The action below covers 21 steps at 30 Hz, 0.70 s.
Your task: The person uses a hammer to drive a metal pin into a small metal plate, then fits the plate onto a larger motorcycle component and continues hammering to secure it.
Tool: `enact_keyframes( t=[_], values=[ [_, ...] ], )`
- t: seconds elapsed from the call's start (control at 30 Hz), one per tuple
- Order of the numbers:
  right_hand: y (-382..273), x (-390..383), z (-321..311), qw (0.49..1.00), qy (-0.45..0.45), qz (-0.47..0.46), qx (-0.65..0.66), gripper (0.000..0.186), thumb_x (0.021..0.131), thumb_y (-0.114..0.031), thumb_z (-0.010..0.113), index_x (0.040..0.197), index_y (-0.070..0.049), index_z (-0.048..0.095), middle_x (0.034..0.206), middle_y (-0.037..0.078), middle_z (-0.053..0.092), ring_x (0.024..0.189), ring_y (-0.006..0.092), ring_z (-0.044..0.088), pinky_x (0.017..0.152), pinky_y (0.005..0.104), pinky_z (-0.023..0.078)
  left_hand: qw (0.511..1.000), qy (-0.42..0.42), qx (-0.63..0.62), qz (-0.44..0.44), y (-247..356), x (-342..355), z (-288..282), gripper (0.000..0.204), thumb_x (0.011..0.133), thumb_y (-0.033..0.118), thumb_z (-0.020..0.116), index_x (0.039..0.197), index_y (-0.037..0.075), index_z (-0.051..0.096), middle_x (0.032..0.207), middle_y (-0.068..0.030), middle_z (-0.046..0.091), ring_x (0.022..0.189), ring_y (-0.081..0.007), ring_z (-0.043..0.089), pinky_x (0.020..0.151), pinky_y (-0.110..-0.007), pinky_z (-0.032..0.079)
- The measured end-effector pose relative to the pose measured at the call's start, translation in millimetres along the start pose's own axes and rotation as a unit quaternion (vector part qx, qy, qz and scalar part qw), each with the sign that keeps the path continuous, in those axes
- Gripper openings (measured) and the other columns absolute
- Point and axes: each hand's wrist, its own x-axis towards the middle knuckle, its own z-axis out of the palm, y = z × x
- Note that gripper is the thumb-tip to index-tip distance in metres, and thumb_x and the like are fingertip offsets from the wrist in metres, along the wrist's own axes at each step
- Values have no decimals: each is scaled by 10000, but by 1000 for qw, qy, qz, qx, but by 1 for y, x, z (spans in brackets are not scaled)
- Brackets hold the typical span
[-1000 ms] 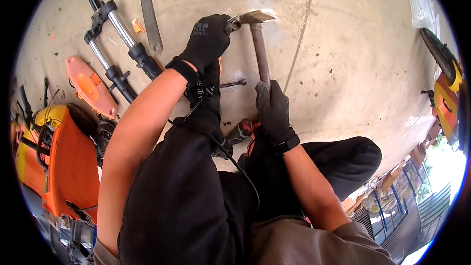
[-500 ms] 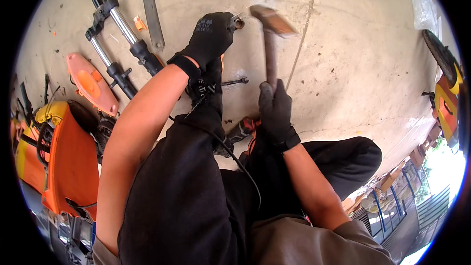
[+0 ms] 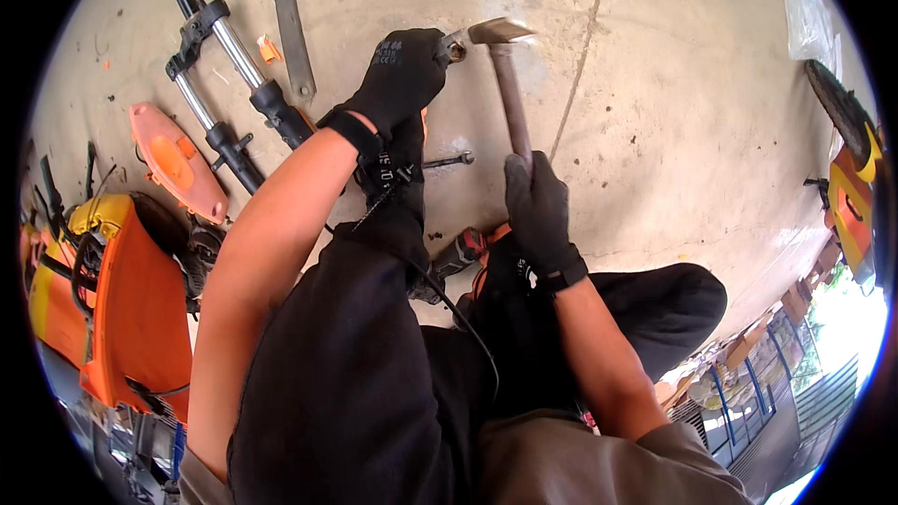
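Note:
In a black glove, my right hand (image 3: 540, 206) grips the handle of a hammer (image 3: 510, 93). The hammer's head (image 3: 499, 32) is up at the far end, right beside a small metal part with a round hole (image 3: 456, 49). My gloved left hand (image 3: 404, 70) is closed around that metal part; its fingers hide most of it, so its kind is unclear. Whether the hammer head touches the part I cannot tell. A small wrench (image 3: 449, 160) lies on the floor just below, near my shoe.
An adjustable wrench (image 3: 292, 28) and a pair of fork tubes (image 3: 238, 51) lie at the upper left. Nearby are a pink-orange plastic piece (image 3: 170, 157) and a large orange panel (image 3: 140, 318). A power tool (image 3: 456, 255) sits between my legs. A yellow-orange vehicle (image 3: 856, 196) stands at the right.
The hammer head has swung left to the metal part in my left hand. My right hand has shifted slightly right, while my left hand stays nearly in place.

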Motion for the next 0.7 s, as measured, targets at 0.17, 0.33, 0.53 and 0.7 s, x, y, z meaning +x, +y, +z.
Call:
enact_keyframes(
  t=[0.17,0.33,0.53,0.7],
  values=[
    [8,-19,-4,993,20,-27,113,204,1018,-189,566,912,-16,545,624,130,588,525,252,596,507,379,447,999,-41,0,-23,12,-4,-7,164,864,135,561,823,2,648,821,-245,661,815,-455,638,735,-513,508],
    [6,-13,-1,996,8,-61,57,199,1018,-193,565,929,-17,546,635,126,583,534,263,595,511,379,446,999,-31,32,0,8,-3,-8,169,869,139,559,811,5,645,823,-251,660,813,-454,638,738,-519,506],
    [15,-9,10,996,-2,-68,59,203,1022,-204,569,938,-21,546,616,126,578,521,274,599,501,389,444,994,-96,51,1,16,8,-18,170,861,130,564,840,-5,666,831,-269,663,830,-456,649,748,-507,516],
    [19,-11,17,994,0,-64,88,216,1031,-224,566,947,-26,548,621,131,581,528,272,601,504,386,447,996,-85,36,-9,15,7,-18,184,857,128,557,848,-10,679,838,-263,677,825,-449,661,753,-504,528]
  ],
)
